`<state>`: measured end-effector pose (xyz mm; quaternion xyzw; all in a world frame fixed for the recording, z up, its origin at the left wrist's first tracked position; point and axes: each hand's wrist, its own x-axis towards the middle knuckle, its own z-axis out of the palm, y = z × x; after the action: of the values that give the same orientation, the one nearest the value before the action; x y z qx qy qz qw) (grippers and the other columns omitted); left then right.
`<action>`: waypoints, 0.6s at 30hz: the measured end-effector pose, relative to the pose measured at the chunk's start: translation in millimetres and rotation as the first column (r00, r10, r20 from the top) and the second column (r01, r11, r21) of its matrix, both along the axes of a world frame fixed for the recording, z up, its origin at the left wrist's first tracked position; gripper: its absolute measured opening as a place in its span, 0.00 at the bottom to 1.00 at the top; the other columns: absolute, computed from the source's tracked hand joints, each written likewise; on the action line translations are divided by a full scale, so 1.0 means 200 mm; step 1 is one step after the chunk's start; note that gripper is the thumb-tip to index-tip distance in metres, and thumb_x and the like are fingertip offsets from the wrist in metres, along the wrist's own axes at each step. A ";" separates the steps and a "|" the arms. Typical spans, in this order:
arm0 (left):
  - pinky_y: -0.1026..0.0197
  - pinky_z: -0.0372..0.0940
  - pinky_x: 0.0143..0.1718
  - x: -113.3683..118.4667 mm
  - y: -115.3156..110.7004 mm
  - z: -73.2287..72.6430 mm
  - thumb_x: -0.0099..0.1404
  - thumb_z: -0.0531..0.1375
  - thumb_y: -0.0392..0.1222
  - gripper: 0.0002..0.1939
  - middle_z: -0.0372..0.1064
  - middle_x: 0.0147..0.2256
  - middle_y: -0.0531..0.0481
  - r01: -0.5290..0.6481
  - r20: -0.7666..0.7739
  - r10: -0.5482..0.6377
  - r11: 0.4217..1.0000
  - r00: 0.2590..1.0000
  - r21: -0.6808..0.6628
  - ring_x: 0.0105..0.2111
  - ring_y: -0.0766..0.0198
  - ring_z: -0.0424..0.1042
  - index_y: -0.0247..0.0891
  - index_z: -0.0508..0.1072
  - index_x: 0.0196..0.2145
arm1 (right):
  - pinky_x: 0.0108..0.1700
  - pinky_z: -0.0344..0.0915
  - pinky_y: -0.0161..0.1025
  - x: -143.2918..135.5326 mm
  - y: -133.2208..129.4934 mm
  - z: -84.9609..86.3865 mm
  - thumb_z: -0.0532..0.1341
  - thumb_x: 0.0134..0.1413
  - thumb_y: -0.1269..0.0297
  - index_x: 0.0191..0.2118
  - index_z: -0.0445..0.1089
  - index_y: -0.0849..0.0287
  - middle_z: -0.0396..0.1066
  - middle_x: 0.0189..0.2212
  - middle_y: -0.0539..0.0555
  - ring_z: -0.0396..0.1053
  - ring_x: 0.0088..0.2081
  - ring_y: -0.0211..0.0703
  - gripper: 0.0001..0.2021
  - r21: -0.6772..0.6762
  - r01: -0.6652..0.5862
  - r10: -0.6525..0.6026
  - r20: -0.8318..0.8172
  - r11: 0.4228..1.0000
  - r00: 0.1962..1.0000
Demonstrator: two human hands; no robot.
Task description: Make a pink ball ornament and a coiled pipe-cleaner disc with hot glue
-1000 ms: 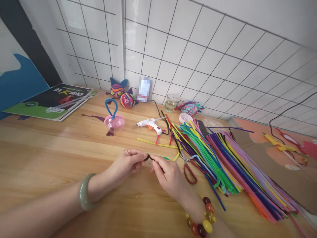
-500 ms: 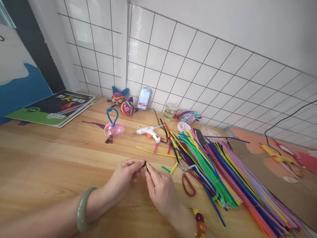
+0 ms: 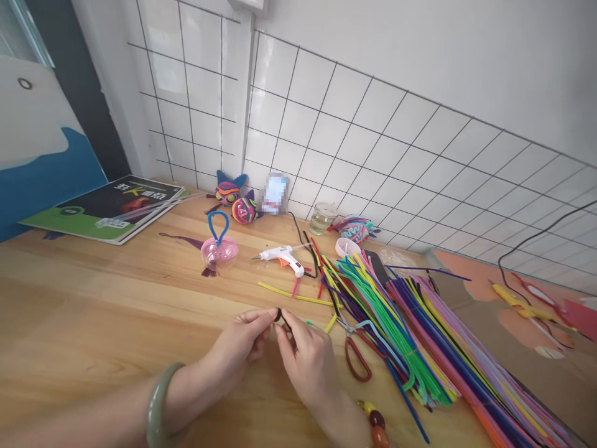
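Between my fingertips is a small, dark, curled piece of black pipe cleaner [image 3: 278, 315], mostly hidden. My left hand [image 3: 245, 339] pinches it from the left with thumb and forefinger. My right hand [image 3: 305, 354] pinches its other side, the fingers of both hands almost touching just above the wooden table [image 3: 116, 317]. Close to my right hand lie red-handled scissors [image 3: 358, 359] and short yellow pipe cleaner pieces [image 3: 331, 323]. Beyond my hands rests a white hot glue gun [image 3: 284, 257], its nozzle pointing left.
Bundles of coloured pipe cleaners [image 3: 396, 336] spread over the right side. At the back are a pink clear ball with a blue loop [image 3: 219, 251], striped ornaments [image 3: 245, 210], a phone [image 3: 275, 193] and a glass jar [image 3: 321, 219]. A magazine [image 3: 107, 208] lies left; a yellow glue gun [image 3: 517, 302] right.
The view has shifted slightly, so the scene sits a little lower. My hands keep their pinch, and the black piece appears turned a little between my fingers.
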<state>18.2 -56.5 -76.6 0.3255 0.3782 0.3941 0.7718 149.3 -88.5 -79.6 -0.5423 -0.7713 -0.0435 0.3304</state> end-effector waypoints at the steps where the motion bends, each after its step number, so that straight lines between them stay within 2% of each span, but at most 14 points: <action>1: 0.68 0.39 0.17 0.00 0.00 0.00 0.52 0.62 0.48 0.16 0.46 0.16 0.59 0.011 0.003 -0.011 1.000 1.000 -0.019 0.17 0.74 0.43 0.34 0.63 0.19 | 0.29 0.65 0.38 0.00 0.00 0.00 0.50 0.57 0.68 0.43 0.67 0.66 0.74 0.28 0.59 0.72 0.27 0.44 0.12 -0.005 0.007 -0.007 -0.011 1.000 1.000; 7: 0.69 0.42 0.17 0.00 -0.02 0.01 0.52 0.62 0.48 0.16 0.52 0.18 0.57 0.053 0.025 -0.050 0.991 0.998 -0.122 0.18 0.74 0.48 0.34 0.63 0.19 | 0.29 0.64 0.38 0.04 0.01 0.02 0.51 0.57 0.69 0.41 0.67 0.65 0.73 0.26 0.57 0.71 0.27 0.44 0.11 0.016 -0.047 0.046 0.038 0.999 0.998; 11: 0.69 0.42 0.17 -0.01 -0.01 0.03 0.53 0.60 0.53 0.19 0.57 0.18 0.54 0.107 0.031 -0.103 0.977 0.994 -0.186 0.17 0.73 0.51 0.34 0.64 0.19 | 0.31 0.64 0.37 0.10 0.02 0.02 0.51 0.58 0.68 0.42 0.67 0.63 0.73 0.27 0.57 0.71 0.29 0.42 0.11 -0.068 -0.146 0.149 0.040 0.987 0.988; 14: 0.69 0.42 0.16 -0.02 0.01 0.02 0.54 0.57 0.55 0.21 0.59 0.18 0.53 0.165 0.034 -0.161 0.973 0.986 -0.161 0.17 0.73 0.52 0.33 0.66 0.19 | 0.34 0.65 0.36 0.13 0.03 0.01 0.51 0.58 0.67 0.44 0.66 0.62 0.74 0.30 0.56 0.71 0.32 0.42 0.11 -0.117 -0.215 0.216 0.001 0.970 0.976; 18: 0.69 0.41 0.15 -0.04 0.03 0.00 0.54 0.59 0.52 0.19 0.60 0.17 0.52 0.253 -0.020 -0.254 0.966 0.967 -0.056 0.15 0.74 0.51 0.31 0.68 0.18 | 0.33 0.64 0.37 0.15 0.03 0.01 0.51 0.59 0.66 0.44 0.66 0.60 0.74 0.30 0.54 0.71 0.31 0.41 0.11 -0.172 -0.273 0.276 -0.006 0.947 0.961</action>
<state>10.5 -49.6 -76.0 0.3558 0.3541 0.2775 0.8191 179.0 -82.0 -76.8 -0.4556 -0.8431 0.0643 0.2785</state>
